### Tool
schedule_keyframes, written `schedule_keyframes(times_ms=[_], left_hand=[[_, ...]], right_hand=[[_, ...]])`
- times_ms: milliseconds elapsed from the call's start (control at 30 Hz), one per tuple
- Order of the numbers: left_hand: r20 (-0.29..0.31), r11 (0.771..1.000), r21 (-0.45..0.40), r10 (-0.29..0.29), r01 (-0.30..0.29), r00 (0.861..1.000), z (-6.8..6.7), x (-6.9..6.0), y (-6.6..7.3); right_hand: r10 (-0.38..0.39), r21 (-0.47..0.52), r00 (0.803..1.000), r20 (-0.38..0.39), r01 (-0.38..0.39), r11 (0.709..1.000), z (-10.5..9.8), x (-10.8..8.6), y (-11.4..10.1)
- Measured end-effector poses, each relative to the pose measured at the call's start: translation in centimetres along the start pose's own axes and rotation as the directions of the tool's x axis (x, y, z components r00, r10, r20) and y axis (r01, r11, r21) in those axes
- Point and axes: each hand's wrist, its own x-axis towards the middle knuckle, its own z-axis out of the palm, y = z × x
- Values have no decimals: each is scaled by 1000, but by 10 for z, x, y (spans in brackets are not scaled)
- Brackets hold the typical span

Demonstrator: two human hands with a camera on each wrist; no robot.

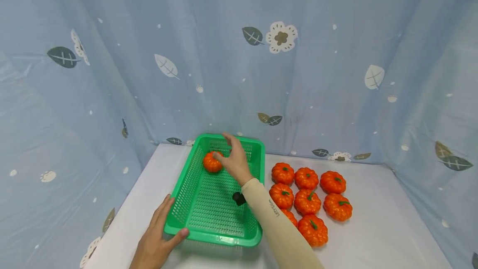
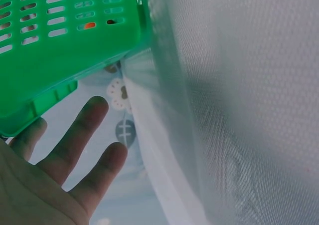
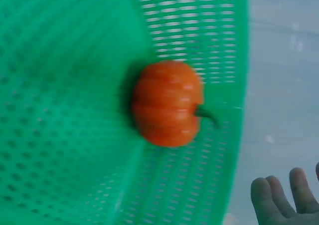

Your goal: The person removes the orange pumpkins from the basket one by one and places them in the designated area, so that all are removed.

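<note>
A green plastic basket (image 1: 214, 238) stands on the white table, one small orange pumpkin (image 1: 212, 162) in its far left corner. My right hand (image 1: 237, 161) hovers above the basket just right of that pumpkin, thumb and fingers spread, holding nothing. In the right wrist view the pumpkin (image 3: 168, 104) lies against the basket wall with its green stem showing; the fingertips (image 3: 263, 195) are apart from it. My left hand (image 1: 158, 229) rests at the near left corner of the basket, thumb by the front rim. In the left wrist view its fingers (image 2: 75, 140) are extended beside the basket's outer wall.
Right of the basket several orange pumpkins (image 1: 307, 201) sit in loose rows; my right sleeve (image 1: 276, 223) partly hides one. A small black device (image 1: 239, 198) sits at my right wrist. A blue patterned curtain (image 1: 224, 74) hangs behind the table (image 1: 388, 219) and at its sides.
</note>
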Motion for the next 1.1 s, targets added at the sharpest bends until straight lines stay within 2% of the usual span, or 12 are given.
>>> schedule_keyframes(times_ms=[133,467,733,1100], left_hand=[[-2,1000,-2,2,-2,1000,0,0,0],[-22,1000,4,-4,4,1000,2,-2,-2],[-20,1000,9,-23,23,1000,0,-2,-1],[-26,1000,8,-21,21,999,0,-3,3]], right_hand=[[56,-50,996,73,-52,997,8,-4,12],[98,-146,979,180,-72,987,24,4,25],[103,-270,972,212,-43,962,33,13,38],[140,-320,955,261,-52,946,36,19,49]])
